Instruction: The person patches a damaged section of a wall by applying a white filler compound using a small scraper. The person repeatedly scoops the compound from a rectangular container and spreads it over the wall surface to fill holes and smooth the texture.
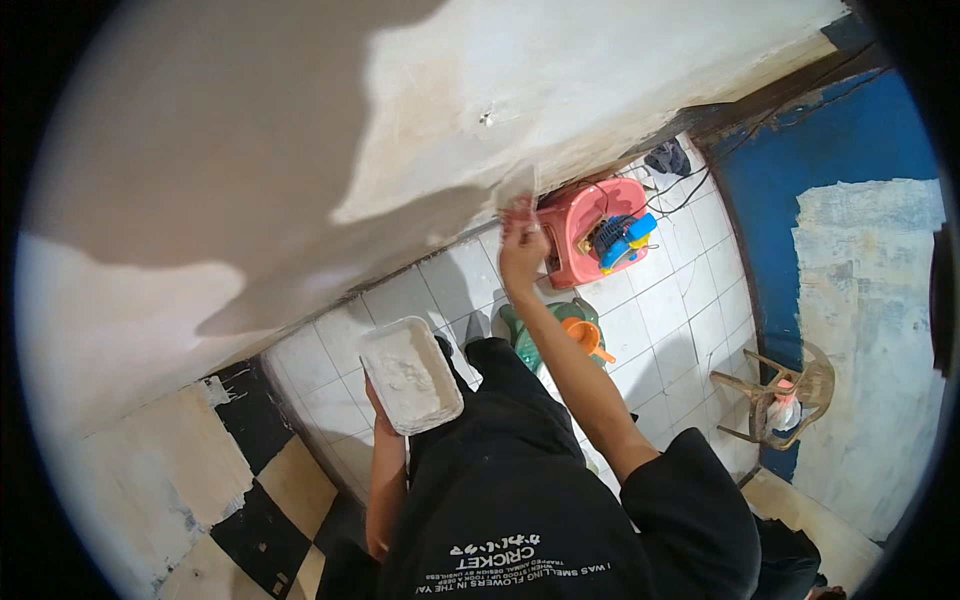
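My left hand [377, 402] grips a white rectangular tray [436, 416] from its left side, mostly hidden behind it. White paste [403, 378] lies inside the tray. My right hand [524, 255] is stretched out ahead, its fingers closed round a flat, pale, see-through scraper [517, 186]. The scraper is at the whitish wall [440, 110], whose surface is patchy; whether its edge touches cannot be made out.
Near the wall, a pink plastic stool [570, 225] carries a blue and yellow tool and dark cords. Below my right forearm sit a green tub [527, 350] and an orange dipper [583, 335]. A brown chair [810, 400] stands at the right, by a blue wall [790, 130] with white patches.
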`<move>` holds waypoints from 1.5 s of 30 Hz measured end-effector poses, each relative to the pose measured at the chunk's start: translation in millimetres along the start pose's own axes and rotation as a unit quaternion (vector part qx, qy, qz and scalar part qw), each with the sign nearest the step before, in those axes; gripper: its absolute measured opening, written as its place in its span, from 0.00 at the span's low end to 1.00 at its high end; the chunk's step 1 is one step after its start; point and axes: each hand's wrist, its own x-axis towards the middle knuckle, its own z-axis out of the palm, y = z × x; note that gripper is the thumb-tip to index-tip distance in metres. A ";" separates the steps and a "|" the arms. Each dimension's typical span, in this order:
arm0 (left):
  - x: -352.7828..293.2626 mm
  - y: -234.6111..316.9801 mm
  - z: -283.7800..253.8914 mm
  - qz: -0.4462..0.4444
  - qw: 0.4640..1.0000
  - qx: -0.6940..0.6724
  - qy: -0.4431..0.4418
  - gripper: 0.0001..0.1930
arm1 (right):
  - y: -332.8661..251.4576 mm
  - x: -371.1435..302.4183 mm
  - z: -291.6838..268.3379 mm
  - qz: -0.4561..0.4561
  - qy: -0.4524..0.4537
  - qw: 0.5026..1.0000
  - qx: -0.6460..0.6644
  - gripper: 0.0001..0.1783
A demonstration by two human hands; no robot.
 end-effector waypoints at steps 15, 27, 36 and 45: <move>1.7 -5.0 9.9 -0.002 1.000 -0.026 -0.002 0.38 | -21.3 -23.3 0.7 0.041 -0.078 0.993 -0.078 0.14; -2.3 -1.4 -11.4 0.031 0.999 -0.024 0.019 0.38 | 16.4 68.2 27.2 0.076 0.054 0.972 -0.217 0.15; 0.6 -6.3 1.4 0.046 0.998 -0.036 -0.009 0.36 | -49.2 -35.0 18.1 0.083 -0.100 0.991 0.016 0.23; -6.8 -1.6 -7.2 0.051 0.998 -0.033 -0.016 0.36 | 41.3 90.1 35.6 0.408 0.034 0.877 0.253 0.05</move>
